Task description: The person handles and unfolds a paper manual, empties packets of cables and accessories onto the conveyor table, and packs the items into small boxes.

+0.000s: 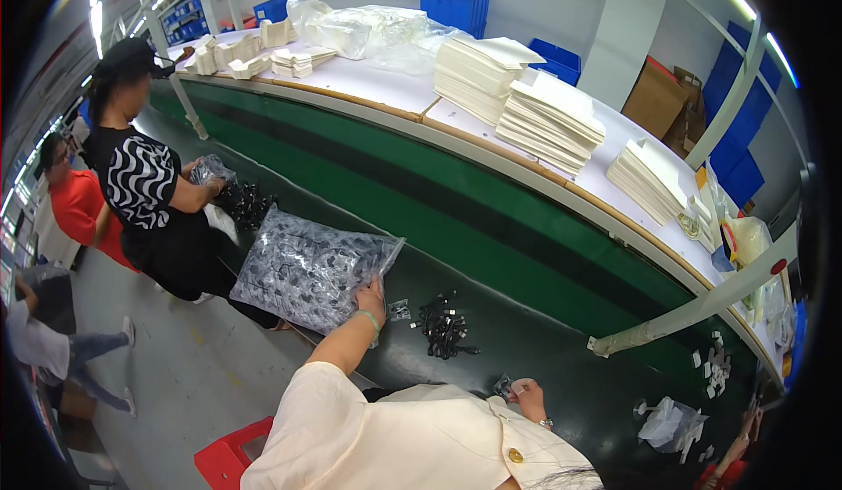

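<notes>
My left hand (372, 300), with a green band at the wrist, rests on the near edge of a large clear plastic bag (303, 271) stuffed with small packets; the fingers grip its corner. The bag lies on the dark green conveyor belt (526, 332). My right hand (527, 395) is close to my body and pinches a small clear packet (504, 387). Between my hands lies a small heap of black cable pieces (443, 328), with one loose small packet (399, 309) next to it.
A person in a black-and-white patterned top (145, 183) handles another bag (210, 171) further up the belt. Stacks of white flat cartons (548, 122) and blue crates (454, 6) sit on the shelf behind. A red stool (228, 459) stands at my left, and a crumpled plastic bag (667, 422) lies right.
</notes>
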Motion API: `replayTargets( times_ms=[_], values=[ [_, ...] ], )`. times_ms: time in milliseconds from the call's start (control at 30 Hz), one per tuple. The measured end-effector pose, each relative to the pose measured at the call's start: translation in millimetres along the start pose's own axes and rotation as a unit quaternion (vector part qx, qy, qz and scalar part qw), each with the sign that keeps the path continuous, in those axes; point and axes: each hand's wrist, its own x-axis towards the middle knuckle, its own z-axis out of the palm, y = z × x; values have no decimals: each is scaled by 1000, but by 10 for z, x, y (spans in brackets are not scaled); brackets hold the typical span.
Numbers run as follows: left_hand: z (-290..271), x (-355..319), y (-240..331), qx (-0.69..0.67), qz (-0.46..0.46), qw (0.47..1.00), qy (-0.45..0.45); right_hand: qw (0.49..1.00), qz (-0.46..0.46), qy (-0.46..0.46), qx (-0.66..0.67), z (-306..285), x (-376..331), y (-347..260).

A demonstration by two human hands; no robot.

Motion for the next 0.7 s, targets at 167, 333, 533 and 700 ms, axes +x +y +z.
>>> replayTargets(
  times_ms=[167, 333, 533, 700],
  values=[
    [-121, -24, -49, -122, 36, 991, 44, 1000, 12, 9, 16, -71, -31, 78],
    [-130, -27, -160, -302, 55, 945, 113, 998, 24, 33, 48, -91, -92, 29],
    [80, 37, -197, -424, 6, 893, 151, 997, 15, 44, 64, -97, -106, 37],
    [-304, -19, -158, -715, -26, 697, -40, 998, 8, 40, 54, -119, -30, 98]
  ],
)
